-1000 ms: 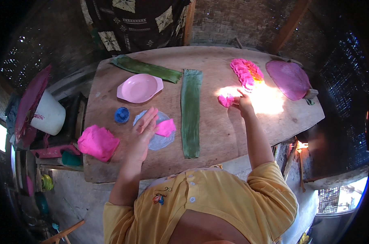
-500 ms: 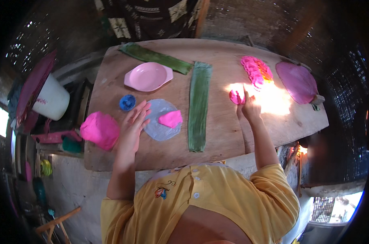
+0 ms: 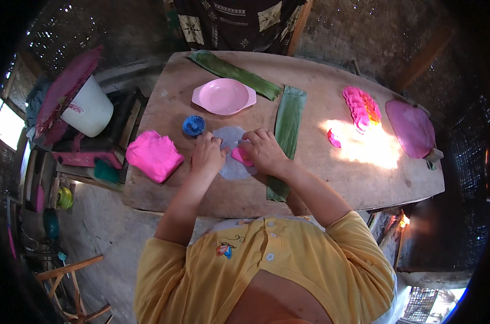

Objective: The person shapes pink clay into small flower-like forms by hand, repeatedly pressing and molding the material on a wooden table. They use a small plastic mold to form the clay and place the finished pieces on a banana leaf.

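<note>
My left hand is at the left edge of a round translucent plastic sheet, its curled fingers pinching that rim. My right hand reaches over the sheet's right side, bent fingers on a flattened pink dough piece and partly covering it. A small blue tub is just beyond my left hand, with a pink oval dish behind it. A big lump of pink dough lies to the left. A long green leaf strip runs beside and beneath my right arm; another lies at the back.
On the board's right are overlapping pink-orange pieces, a loose pink piece and a pink round flat item. Left of it stand a white bucket and a wooden stool. A fire burns under the right side.
My right hand has left the pink piece at the right and moved left onto the plastic sheet. My left hand, earlier open and raised, is down on the sheet's edge.
</note>
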Demonstrator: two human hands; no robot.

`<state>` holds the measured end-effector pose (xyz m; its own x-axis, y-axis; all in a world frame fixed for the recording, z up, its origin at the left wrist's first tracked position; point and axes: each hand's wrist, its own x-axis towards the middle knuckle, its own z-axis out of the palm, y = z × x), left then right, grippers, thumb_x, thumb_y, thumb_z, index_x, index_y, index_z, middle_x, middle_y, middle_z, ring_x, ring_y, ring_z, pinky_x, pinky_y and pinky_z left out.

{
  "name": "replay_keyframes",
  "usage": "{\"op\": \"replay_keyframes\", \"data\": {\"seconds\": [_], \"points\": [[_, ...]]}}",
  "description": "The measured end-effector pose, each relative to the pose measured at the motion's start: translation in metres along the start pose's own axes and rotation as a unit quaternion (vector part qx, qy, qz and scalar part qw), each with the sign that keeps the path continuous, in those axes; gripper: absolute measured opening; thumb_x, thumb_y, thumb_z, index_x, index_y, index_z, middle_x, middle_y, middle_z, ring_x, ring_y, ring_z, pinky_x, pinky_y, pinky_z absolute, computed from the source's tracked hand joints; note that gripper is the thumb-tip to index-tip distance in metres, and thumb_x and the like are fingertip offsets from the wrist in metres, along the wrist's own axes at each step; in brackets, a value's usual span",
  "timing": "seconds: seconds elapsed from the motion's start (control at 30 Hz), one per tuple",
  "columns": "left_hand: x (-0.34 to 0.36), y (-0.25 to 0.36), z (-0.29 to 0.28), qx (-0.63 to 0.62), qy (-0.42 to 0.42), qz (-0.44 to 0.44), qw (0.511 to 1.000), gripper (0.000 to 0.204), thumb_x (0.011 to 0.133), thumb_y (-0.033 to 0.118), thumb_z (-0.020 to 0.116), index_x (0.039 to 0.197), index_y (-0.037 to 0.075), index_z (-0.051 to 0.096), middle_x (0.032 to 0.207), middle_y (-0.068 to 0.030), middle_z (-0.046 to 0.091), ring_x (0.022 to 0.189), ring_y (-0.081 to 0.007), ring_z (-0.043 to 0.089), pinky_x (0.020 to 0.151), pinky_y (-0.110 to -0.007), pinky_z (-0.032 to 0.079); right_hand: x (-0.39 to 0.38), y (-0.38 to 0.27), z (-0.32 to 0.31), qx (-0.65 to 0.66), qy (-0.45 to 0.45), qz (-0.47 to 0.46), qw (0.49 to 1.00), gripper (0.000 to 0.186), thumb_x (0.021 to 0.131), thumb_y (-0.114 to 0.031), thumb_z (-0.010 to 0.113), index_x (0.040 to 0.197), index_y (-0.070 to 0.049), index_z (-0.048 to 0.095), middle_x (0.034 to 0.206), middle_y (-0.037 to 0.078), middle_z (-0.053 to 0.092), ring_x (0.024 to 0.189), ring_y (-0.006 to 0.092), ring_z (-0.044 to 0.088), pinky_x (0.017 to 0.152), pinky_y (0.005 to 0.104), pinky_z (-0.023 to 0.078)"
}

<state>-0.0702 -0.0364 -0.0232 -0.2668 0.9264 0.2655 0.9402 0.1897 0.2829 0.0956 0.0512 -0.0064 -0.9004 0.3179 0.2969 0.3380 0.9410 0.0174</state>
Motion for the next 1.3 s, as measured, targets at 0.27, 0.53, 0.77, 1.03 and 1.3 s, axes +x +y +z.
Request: {"op": "replay_keyframes", "data": {"seconds": [0.27, 0.53, 0.77, 1.03, 1.3], "points": [[0.012, 0.047, -0.021, -0.925, -0.095, -0.148, 0.336, 0.062, 0.086, 0.057, 0.040, 0.127, 0.010, 0.044, 0.125, -0.0097, 0.045, 0.116, -0.0256, 0.041, 0.098, -0.036, 0.032, 0.004, -0.016, -0.043, 0.630, 0.134, 0.210, 0.735, 0.039, 0.071, -0.020, 0.069, 0.106, -0.004, 0.058, 0.088, 0.011, 0.060, 0.082, 0.0288, 0.055, 0.073, 0.0360, 0.043], [0.002, 0.087, -0.040, -0.894, -0.146, -0.075, 0.418, 0.058, 0.090, 0.052, 0.034, 0.135, 0.016, 0.030, 0.133, -0.0098, 0.035, 0.124, -0.0252, 0.033, 0.102, -0.042, 0.028, -0.020, -0.028, -0.042, 0.166, 0.318, 0.047, 0.932, 0.044, 0.078, -0.046, 0.057, 0.094, -0.006, 0.065, 0.124, 0.014, 0.044, 0.116, 0.0357, 0.034, 0.095, 0.0453, 0.027], [-0.001, 0.103, -0.044, -0.896, -0.180, 0.094, 0.396, 0.073, 0.086, 0.056, 0.039, 0.141, 0.018, 0.011, 0.145, -0.0056, 0.018, 0.128, -0.0222, 0.028, 0.101, -0.040, 0.030, -0.014, -0.018, -0.071, 0.273, 0.438, 0.070, 0.854, 0.072, 0.085, -0.062, 0.030, 0.123, -0.004, 0.048, 0.141, 0.022, 0.020, 0.130, 0.0441, 0.012, 0.103, 0.0518, 0.012], [-0.006, 0.121, -0.076, -0.881, 0.015, 0.131, 0.455, 0.069, 0.089, 0.058, 0.018, 0.142, 0.015, 0.003, 0.148, -0.0054, 0.007, 0.136, -0.0230, 0.006, 0.108, -0.043, 0.010, 0.022, -0.044, -0.117, 0.192, 0.331, -0.050, 0.923, 0.108, 0.069, -0.080, 0.031, 0.139, 0.001, 0.014, 0.143, 0.027, 0.003, 0.131, 0.0455, -0.003, 0.104, 0.0534, 0.003], [0.007, 0.116, -0.113, -0.901, 0.079, 0.161, 0.395, 0.063, 0.092, 0.052, 0.018, 0.142, 0.016, 0.005, 0.148, -0.0067, 0.004, 0.136, -0.0224, 0.004, 0.109, -0.039, 0.005, 0.022, -0.071, -0.122, 0.303, 0.289, -0.142, 0.897, 0.108, 0.067, -0.078, 0.037, 0.139, -0.002, 0.013, 0.144, 0.026, -0.001, 0.131, 0.0458, -0.004, 0.104, 0.0550, 0.002]]}}
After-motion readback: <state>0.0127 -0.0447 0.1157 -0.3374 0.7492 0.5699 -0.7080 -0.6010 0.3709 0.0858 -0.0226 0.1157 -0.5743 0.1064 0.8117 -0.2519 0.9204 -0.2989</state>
